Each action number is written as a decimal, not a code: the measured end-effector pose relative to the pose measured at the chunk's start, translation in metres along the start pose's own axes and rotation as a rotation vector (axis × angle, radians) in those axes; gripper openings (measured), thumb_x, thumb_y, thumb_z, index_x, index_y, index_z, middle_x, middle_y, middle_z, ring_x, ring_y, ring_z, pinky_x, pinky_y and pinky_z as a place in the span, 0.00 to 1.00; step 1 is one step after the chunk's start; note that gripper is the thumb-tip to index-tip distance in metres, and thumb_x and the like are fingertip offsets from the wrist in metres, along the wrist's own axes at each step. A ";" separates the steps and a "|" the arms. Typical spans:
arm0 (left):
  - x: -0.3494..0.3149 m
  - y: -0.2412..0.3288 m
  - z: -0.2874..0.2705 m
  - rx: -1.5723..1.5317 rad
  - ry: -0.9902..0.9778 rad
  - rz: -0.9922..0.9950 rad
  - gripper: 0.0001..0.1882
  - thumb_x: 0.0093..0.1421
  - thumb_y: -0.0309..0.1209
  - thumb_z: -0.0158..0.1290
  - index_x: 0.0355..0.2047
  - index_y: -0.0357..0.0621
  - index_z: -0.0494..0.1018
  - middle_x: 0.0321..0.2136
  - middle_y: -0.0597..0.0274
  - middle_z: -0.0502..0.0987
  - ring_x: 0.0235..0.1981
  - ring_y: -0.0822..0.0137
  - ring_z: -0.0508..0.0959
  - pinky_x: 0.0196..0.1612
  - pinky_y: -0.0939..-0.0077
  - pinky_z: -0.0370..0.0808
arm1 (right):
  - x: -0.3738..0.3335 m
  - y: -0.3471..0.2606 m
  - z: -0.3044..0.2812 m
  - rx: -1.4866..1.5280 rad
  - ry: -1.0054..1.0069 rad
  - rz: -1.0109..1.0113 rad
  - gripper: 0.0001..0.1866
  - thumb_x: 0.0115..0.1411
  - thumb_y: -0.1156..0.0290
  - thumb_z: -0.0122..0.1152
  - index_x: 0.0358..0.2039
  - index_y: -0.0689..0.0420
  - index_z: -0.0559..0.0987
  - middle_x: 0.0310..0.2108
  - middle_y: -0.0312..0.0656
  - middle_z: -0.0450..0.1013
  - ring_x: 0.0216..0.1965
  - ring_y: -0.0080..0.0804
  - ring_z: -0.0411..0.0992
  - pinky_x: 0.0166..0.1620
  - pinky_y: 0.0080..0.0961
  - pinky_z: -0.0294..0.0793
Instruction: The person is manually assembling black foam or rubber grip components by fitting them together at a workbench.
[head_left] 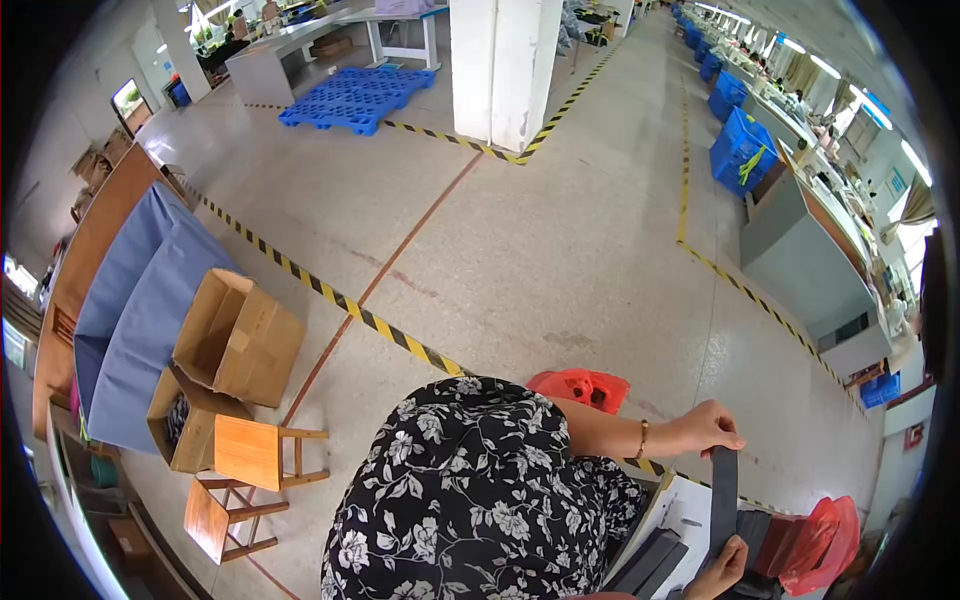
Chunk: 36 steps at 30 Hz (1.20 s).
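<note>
A dark grey flat strip (724, 492) is stretched between my hands over a white surface (683, 510). My left hand (708, 428), with a beaded bracelet at the wrist, pinches its far end between thumb and fingers. Lower down, my right hand (722, 572) grips the strip near its other end. Beside that hand, several similar dark strips (648, 562) lie on the white surface. A pile of dark pieces (765, 540) sits just to the right, next to a red plastic bag (825, 545). Part of the right forearm is cut off by the lower edge.
Another red bag (585, 388) lies on the floor behind my left arm. Wooden stools (248, 452) and open cardboard boxes (255, 345) stand at left. A blue pallet (355, 98) and white pillar (503, 75) are farther off. Blue crates (742, 150) line the benches at right.
</note>
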<state>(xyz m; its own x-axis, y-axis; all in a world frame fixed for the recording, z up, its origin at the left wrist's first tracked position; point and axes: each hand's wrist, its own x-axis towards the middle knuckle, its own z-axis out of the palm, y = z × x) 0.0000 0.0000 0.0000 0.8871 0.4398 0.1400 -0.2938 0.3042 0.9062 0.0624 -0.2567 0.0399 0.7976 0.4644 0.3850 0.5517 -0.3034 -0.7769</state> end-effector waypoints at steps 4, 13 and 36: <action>-0.003 -0.015 0.020 -0.084 -0.043 -0.167 0.15 0.54 0.37 0.61 0.26 0.35 0.77 0.18 0.62 0.76 0.12 0.74 0.73 0.14 0.82 0.67 | -0.018 0.048 -0.028 -0.078 0.047 0.006 0.14 0.66 0.67 0.55 0.31 0.67 0.73 0.26 0.35 0.68 0.31 0.23 0.62 0.37 0.21 0.65; 0.029 0.010 0.085 0.203 -0.298 -0.099 0.19 0.53 0.43 0.63 0.26 0.37 0.77 0.20 0.67 0.75 0.18 0.77 0.71 0.20 0.82 0.68 | -0.035 -0.005 -0.081 -0.321 0.252 0.146 0.10 0.65 0.70 0.55 0.36 0.65 0.78 0.28 0.32 0.71 0.30 0.18 0.65 0.36 0.16 0.66; -0.001 -0.198 0.170 1.022 -0.769 0.137 0.14 0.44 0.39 0.67 0.24 0.43 0.79 0.27 0.57 0.75 0.33 0.60 0.75 0.40 0.68 0.73 | -0.202 0.120 -0.083 -0.528 0.360 0.589 0.12 0.54 0.64 0.66 0.30 0.59 0.77 0.25 0.43 0.73 0.23 0.37 0.72 0.29 0.31 0.71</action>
<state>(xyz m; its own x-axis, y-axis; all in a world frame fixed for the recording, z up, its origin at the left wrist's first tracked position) 0.1178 -0.2045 -0.1111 0.9481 -0.2859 0.1391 -0.2966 -0.6373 0.7113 -0.0124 -0.4565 -0.0897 0.9683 -0.1540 0.1967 -0.0050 -0.7994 -0.6008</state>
